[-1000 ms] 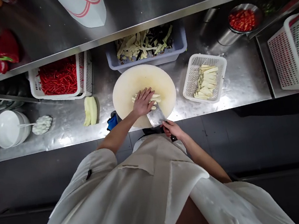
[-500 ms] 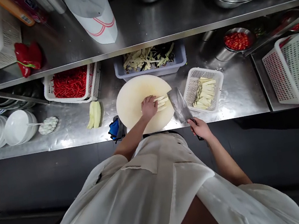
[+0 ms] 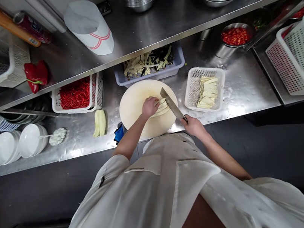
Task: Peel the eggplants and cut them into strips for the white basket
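On the round white cutting board (image 3: 131, 98) lie several pale peeled eggplant strips (image 3: 163, 108). My left hand (image 3: 150, 107) presses down on their left end with its fingers curled over them. My right hand (image 3: 194, 125) is closed around the dark handle of a cleaver (image 3: 171, 103). The broad blade slants over the right side of the board, close to the strips' right ends. Whether its edge touches them, I cannot tell. A peeled eggplant (image 3: 100, 122) rests on the counter left of the board.
A white basket of cut eggplant (image 3: 186, 101) stands right of the board. Behind it, a grey-blue bin (image 3: 180, 64) holds peelings. A basket of red chilies (image 3: 56, 101) stands at the left, white bowls (image 3: 4, 148) farther left. A steel shelf (image 3: 136, 44) overhangs the counter's back.
My right hand has brought the cleaver leftward, from beside the board to over its right part. My left hand stays on the eggplant strips. The camera view has shifted and tilted slightly.
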Available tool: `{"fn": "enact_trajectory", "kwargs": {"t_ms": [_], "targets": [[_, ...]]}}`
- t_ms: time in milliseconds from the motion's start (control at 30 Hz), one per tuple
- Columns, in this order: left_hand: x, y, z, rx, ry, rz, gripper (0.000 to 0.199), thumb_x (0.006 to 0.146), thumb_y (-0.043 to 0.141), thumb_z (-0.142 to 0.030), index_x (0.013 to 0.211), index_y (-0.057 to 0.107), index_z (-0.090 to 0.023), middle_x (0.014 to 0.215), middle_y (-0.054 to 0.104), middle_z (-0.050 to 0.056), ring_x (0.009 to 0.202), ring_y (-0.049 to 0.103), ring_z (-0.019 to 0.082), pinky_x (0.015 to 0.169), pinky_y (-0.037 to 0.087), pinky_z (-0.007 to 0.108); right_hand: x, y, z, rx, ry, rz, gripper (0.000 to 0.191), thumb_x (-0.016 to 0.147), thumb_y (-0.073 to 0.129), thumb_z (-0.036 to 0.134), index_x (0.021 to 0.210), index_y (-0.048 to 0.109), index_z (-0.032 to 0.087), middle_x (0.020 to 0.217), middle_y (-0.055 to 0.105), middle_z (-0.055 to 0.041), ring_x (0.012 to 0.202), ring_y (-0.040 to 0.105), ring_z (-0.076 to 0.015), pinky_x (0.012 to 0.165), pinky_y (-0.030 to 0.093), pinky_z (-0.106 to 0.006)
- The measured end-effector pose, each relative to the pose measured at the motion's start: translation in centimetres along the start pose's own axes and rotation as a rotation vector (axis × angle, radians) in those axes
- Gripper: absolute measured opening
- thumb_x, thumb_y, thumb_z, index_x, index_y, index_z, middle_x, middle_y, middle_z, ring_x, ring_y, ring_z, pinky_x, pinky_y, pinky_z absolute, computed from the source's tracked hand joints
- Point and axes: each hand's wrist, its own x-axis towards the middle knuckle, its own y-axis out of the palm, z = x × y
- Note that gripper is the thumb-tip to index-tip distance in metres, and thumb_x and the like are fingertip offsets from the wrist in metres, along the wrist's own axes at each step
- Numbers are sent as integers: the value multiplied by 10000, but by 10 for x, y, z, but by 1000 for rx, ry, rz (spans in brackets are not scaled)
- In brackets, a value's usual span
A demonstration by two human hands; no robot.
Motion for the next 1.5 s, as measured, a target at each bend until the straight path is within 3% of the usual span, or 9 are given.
{"fn": "enact_trajectory", "kwargs": {"t_ms": [100, 200, 300, 433, 667, 767, 900, 1067, 1500], "targets": [[-6, 4, -1, -6, 73, 16, 320, 1037, 626, -361, 1312, 749, -250, 1369, 730, 66, 1312, 628, 253, 1216, 471, 421, 6, -10, -20, 107, 25, 2, 233, 1052, 573, 420, 882, 552, 262, 775, 704, -69, 745, 628, -254, 670, 369, -318], [-8, 5, 0, 44, 99, 50, 313, 1045, 631, -399, 1300, 769, -280, 1377, 721, 60, 1316, 618, 260, 1205, 470, 429, 7, -10, -30, 218, 52, -91, 306, 1016, 603, 494, 827, 511, 272, 705, 654, -39, 696, 583, -238, 646, 375, -317], [-8, 4, 2, 104, 155, 46, 334, 1050, 624, -440, 1316, 774, -303, 1419, 691, 74, 1374, 576, 284, 1196, 469, 450, 6, -2, -27, 441, 105, -130, 389, 975, 643, 622, 850, 520, 275, 632, 602, -11, 618, 550, -219, 590, 392, -313], [-5, 1, 6, 110, 254, 122, 329, 1060, 606, -454, 1279, 787, -289, 1420, 680, 84, 1389, 561, 277, 1231, 450, 428, 8, 11, -17, 707, 164, -66, 465, 907, 717, 701, 895, 518, 280, 573, 551, 27, 491, 498, -184, 482, 380, -302], [3, -4, 5, 57, 193, 132, 228, 1007, 672, -362, 1174, 777, -246, 1356, 701, 97, 1293, 632, 266, 1209, 478, 423, 13, 26, -16, 828, 150, -31, 440, 933, 707, 671, 872, 507, 283, 573, 524, 44, 434, 469, -158, 399, 376, -292], [-1, -3, 0, 21, 145, 84, 300, 1036, 609, -391, 1250, 749, -236, 1393, 703, 105, 1344, 623, 262, 1233, 469, 428, 15, 27, -18, 873, 154, -8, 467, 912, 728, 689, 872, 500, 283, 568, 511, 52, 434, 449, -148, 392, 369, -286], [-17, 14, -19, 57, 29, -39, 557, 1109, 395, -428, 1595, 538, -197, 1643, 561, 134, 1577, 453, 283, 1334, 349, 512, 18, 25, -17, 943, 189, 14, 503, 857, 793, 684, 888, 494, 281, 557, 482, 77, 434, 424, -130, 387, 360, -272], [-34, 39, -42, 158, -45, 19, 671, 1119, 299, -455, 1759, 292, -251, 1817, 283, 67, 1715, 186, 295, 1399, 100, 625, 22, 29, -22, 998, 225, 54, 542, 809, 838, 693, 917, 511, 274, 548, 462, 95, 432, 399, -112, 384, 357, -255], [-32, 48, -35, 159, -64, 38, 665, 1119, 272, -447, 1765, 284, -287, 1827, 248, 7, 1721, 155, 274, 1417, 75, 613, 36, 44, -37, 1025, 245, 103, 598, 766, 879, 708, 914, 490, 280, 540, 468, 105, 419, 393, -105, 376, 365, -241]]}}
